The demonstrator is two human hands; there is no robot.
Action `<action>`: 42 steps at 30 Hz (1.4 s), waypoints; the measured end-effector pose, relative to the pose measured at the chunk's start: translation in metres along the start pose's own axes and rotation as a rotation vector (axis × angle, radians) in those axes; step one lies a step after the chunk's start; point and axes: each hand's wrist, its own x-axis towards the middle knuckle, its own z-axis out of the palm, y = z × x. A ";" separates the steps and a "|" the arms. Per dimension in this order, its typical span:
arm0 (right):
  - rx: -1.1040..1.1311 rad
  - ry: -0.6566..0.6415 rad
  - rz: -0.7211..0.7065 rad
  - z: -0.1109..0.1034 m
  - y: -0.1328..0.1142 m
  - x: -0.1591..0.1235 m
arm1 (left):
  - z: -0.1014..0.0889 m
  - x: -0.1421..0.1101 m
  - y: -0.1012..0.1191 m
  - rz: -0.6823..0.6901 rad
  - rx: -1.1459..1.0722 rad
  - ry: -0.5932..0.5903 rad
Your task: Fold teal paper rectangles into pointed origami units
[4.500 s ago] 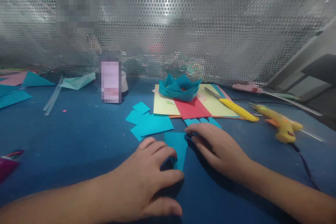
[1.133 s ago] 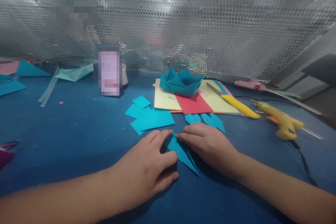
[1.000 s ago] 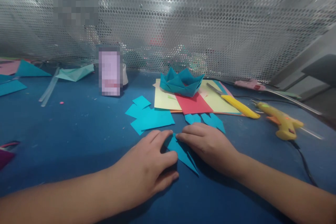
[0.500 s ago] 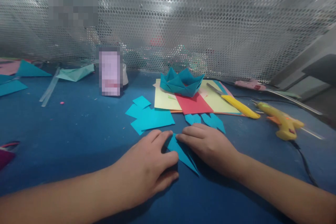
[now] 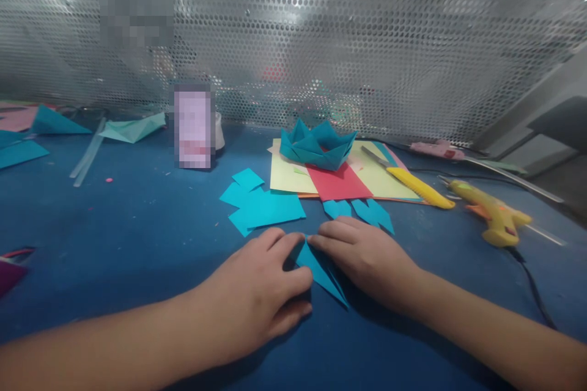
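Note:
A small folded piece of blue paper [image 5: 320,270] lies on the table between my two hands, its long point towards me. My left hand [image 5: 270,284] presses its upper left edge with curled fingers. On the other side, my right hand [image 5: 367,256] pins the top and right edge, fingers pressed together. Just beyond my left hand are several blue paper pieces [image 5: 270,206], overlapping. Small folded blue pieces [image 5: 373,214] rest past my right hand. Farther back, a blue folded-paper crown shape [image 5: 318,145] stands on coloured sheets.
Yellow paper sheets [image 5: 288,174] and a red sheet [image 5: 339,182] lie at the back, with a yellow-handled knife [image 5: 419,186] across them. A yellow glue gun [image 5: 498,211] is at right. Clear glue sticks [image 5: 89,153] and a blurred phone [image 5: 192,128] stand left. A perforated metal panel [image 5: 293,30] closes the back.
My left hand's fingertips have shifted slightly right along the paper's upper edge, covering more of it. My right hand stays nearly in place.

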 end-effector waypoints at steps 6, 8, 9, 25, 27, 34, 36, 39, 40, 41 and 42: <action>0.056 -0.013 0.018 -0.001 -0.002 0.002 | -0.001 0.002 0.001 -0.019 -0.002 0.003; 0.065 -0.037 0.025 -0.004 -0.003 0.003 | -0.001 0.002 0.001 -0.027 -0.007 0.020; 0.068 -0.058 0.028 -0.005 -0.004 0.004 | -0.001 0.002 0.002 -0.032 -0.013 0.028; 0.061 -0.110 0.058 -0.013 0.000 0.001 | -0.002 0.001 0.001 0.003 -0.002 -0.002; 0.071 -0.104 0.069 -0.015 0.002 0.000 | -0.001 0.001 0.000 0.016 0.013 0.009; 0.119 -0.066 0.116 -0.016 0.006 -0.003 | -0.002 0.000 -0.001 -0.017 -0.014 0.000; 0.162 -0.021 0.146 -0.016 0.005 -0.004 | -0.004 -0.001 0.000 -0.026 -0.041 0.004; 0.262 0.029 0.208 -0.017 0.002 -0.007 | -0.006 -0.003 0.000 -0.038 -0.097 0.011; 0.295 0.033 0.231 -0.018 0.001 -0.007 | -0.006 -0.004 -0.001 -0.041 -0.116 0.011; 0.322 0.027 0.254 -0.018 0.000 -0.008 | -0.006 -0.005 -0.001 -0.046 -0.130 0.011; 0.343 0.020 0.274 -0.019 0.000 -0.007 | -0.006 -0.005 -0.001 -0.052 -0.141 0.008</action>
